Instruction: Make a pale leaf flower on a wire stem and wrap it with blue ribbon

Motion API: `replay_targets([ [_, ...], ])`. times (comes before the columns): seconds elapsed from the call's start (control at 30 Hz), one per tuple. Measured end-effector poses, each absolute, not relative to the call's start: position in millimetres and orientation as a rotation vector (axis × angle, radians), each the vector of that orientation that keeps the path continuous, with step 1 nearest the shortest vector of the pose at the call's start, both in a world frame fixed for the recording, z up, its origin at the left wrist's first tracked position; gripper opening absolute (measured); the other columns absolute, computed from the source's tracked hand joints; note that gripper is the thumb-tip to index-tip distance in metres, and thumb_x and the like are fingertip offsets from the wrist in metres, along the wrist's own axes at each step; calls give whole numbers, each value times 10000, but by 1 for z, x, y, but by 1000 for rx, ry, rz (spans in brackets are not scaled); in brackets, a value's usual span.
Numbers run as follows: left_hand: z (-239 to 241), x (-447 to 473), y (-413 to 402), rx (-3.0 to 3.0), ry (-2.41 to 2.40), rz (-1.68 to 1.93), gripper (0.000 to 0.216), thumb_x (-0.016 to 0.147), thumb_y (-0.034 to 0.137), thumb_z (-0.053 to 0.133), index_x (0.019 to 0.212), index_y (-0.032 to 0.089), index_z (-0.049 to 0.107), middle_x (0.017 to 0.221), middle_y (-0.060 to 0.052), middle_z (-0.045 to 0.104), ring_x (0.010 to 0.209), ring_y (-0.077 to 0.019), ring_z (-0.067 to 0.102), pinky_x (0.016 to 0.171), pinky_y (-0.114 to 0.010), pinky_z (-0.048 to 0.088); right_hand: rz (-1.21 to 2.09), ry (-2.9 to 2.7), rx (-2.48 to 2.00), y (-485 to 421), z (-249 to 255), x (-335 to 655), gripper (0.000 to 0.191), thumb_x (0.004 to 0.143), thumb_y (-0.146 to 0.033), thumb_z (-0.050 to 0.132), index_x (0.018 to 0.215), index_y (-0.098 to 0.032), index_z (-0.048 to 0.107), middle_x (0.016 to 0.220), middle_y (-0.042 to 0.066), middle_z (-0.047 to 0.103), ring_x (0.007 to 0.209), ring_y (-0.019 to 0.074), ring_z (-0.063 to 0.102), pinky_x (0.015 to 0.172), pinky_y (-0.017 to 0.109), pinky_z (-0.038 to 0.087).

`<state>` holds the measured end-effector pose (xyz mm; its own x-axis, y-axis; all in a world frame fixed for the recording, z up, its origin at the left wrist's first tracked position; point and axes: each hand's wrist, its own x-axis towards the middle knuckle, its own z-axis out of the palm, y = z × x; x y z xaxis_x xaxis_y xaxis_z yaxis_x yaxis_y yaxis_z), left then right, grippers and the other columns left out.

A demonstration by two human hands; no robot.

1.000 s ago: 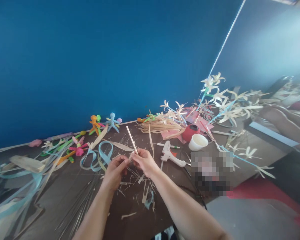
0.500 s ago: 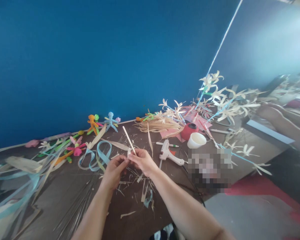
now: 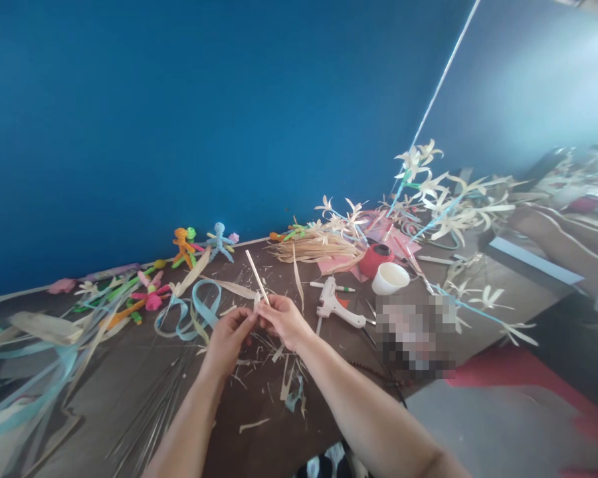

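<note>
My right hand (image 3: pixel 285 324) has its fingers closed round a thin pale stick (image 3: pixel 256 273), which points up and to the left. My left hand (image 3: pixel 229 337) meets it, thumb and fingertips pinched together. Between the fingertips of both hands shows a small whitish piece (image 3: pixel 257 300), too small to name and partly covered by the fingers. Pale dry scraps (image 3: pixel 239 365) lie on the dark table around and beneath my hands. Just to the right rests a white glue gun (image 3: pixel 339 304), close to a white cup (image 3: pixel 391 279).
Pipe-cleaner figures (image 3: pixel 220 242) and blue ribbon (image 3: pixel 206 307) lie left. Thin wires (image 3: pixel 147 411) spread at front left. A bundle of dry husk strips (image 3: pixel 315 251), a red round object (image 3: pixel 376 261) and pale husk flowers (image 3: pixel 443 206) stand right, before a blue wall (image 3: pixel 204 119).
The view has shifted very slightly. Both hands keep nearly the same pose, with the stick still in the right hand and tilted almost as before.
</note>
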<state>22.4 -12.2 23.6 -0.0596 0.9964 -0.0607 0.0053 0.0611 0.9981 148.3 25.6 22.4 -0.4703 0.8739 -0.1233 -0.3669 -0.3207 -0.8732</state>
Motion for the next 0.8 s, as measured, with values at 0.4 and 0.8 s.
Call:
replay_targets([
  [0.4, 24, 20, -15, 1365, 1359, 1227, 151, 742, 306, 596, 699, 163, 575, 605, 34, 516, 505, -75, 425, 480, -173, 345, 1923, -1001, -782, 25, 20, 148, 274, 661, -390, 652, 628, -168, 495, 420, -85, 435, 306, 21, 251, 300, 170, 128],
  [0.8, 12, 21, -16, 1065, 1289, 1308, 196, 708, 340, 625, 733, 149, 587, 570, 39, 506, 436, -56, 396, 407, -167, 331, 1805, -1089, -854, 22, 16, 147, 262, 723, -422, 585, 689, -183, 483, 460, -92, 390, 335, 31, 214, 328, 183, 121],
])
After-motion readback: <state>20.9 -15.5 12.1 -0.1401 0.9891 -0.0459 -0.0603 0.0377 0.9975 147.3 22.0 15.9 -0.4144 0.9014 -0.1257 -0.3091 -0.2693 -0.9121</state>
